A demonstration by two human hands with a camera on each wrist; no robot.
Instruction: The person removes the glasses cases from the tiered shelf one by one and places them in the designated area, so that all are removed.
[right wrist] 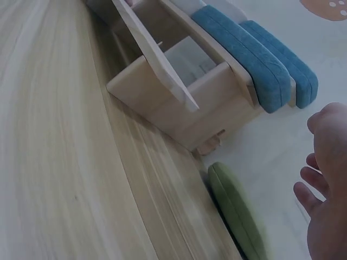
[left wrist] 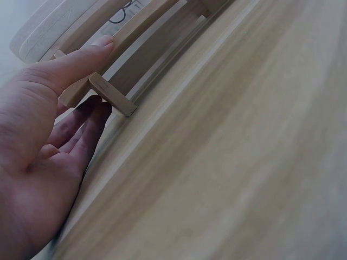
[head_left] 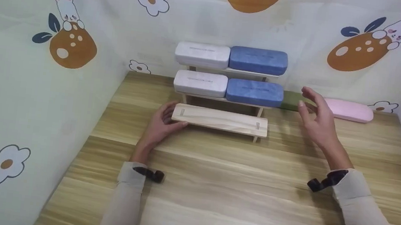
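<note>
A tiered wooden display stand (head_left: pixel 220 120) stands at the back of the table. My left hand (head_left: pixel 159 124) holds the left end of its lowest shelf, which carries nothing. In the left wrist view the thumb lies along the shelf and the other fingers curl beneath it, beside a leg. White glasses cases sit on the left of the top tier (head_left: pixel 201 56) and the middle tier (head_left: pixel 200 84); blue glasses cases fill the right of each, top (head_left: pixel 258 61) and middle (head_left: pixel 254 93). My right hand (head_left: pixel 318 119) hovers right of the stand, holding nothing, its fingers loosely bent.
Behind the right hand, a green case (head_left: pixel 290 101) and a pink case (head_left: pixel 353 111) lie along the table's back edge. Cloth walls (head_left: pixel 113 10) printed with rabbits and flowers enclose the wooden table (head_left: pixel 214 183) at the back and sides.
</note>
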